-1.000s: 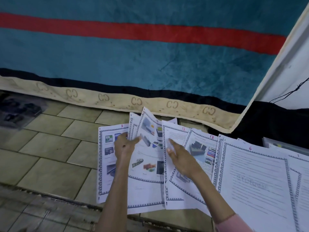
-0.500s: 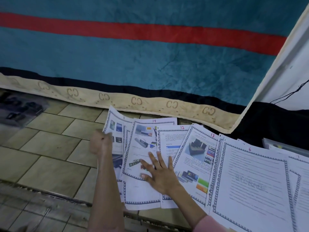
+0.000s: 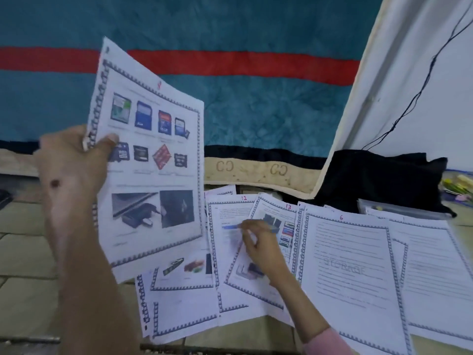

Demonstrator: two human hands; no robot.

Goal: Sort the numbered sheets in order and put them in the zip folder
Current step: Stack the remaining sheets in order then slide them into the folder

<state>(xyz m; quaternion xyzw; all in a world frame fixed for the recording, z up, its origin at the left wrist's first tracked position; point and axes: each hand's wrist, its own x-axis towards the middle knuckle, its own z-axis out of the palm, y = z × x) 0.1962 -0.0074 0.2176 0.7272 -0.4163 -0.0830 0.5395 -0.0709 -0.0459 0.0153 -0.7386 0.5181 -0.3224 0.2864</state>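
My left hand (image 3: 74, 160) grips the left edge of a sheet printed with memory-card pictures (image 3: 153, 155) and holds it upright in the air. Below it, several bordered sheets lie fanned on the tiled floor. Sheet 12 (image 3: 227, 219) and sheet 13 (image 3: 279, 216) overlap in the middle. My right hand (image 3: 258, 242) rests on them with curled fingers. Sheet 6 (image 3: 350, 272), full of text, lies to the right over another text sheet (image 3: 435, 272). A clear plastic folder (image 3: 399, 212) sits at the far right behind the sheets.
A teal blanket with a red stripe (image 3: 243, 62) and beige trim hangs behind the sheets. A white panel (image 3: 422, 80) with a black cable leans at the right above black cloth (image 3: 384, 183). Tiled floor (image 3: 28, 252) lies at left.
My left hand has lifted the memory-card sheet off the floor and raised it upright. My right hand has shifted right onto sheets 12 and 13. The view has moved closer.
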